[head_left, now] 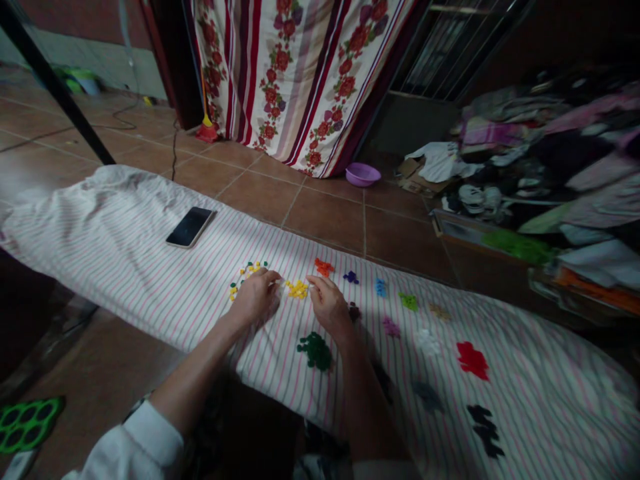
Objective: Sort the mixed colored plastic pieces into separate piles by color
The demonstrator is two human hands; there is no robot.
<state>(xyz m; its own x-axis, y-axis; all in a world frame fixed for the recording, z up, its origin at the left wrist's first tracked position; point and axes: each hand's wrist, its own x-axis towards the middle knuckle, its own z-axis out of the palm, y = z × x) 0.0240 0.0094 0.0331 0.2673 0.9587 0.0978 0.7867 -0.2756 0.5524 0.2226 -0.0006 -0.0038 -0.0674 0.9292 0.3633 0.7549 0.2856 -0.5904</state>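
My left hand [257, 295] is closed in a pinch just left of a small pile of yellow beads [297, 289]. What sits between its fingertips is too small to make out. Across the pile, my right hand [327, 301] also has its fingers pinched together, and I cannot tell what they hold. A curved row of yellow and green beads [254, 267] lies beyond and left of my left hand, partly hidden by it. Nearer to me is a pile of dark green beads [316, 351]. Orange beads [324, 267] rest just past my right fingertips.
Small piles in several colours spread rightward over the striped cloth [215, 293], among them red pieces [473, 361] and black pieces [485, 430]. A phone [191, 227] lies at the left. On the tiled floor beyond stand a purple basin [363, 175] and heaped clothes [555, 153].
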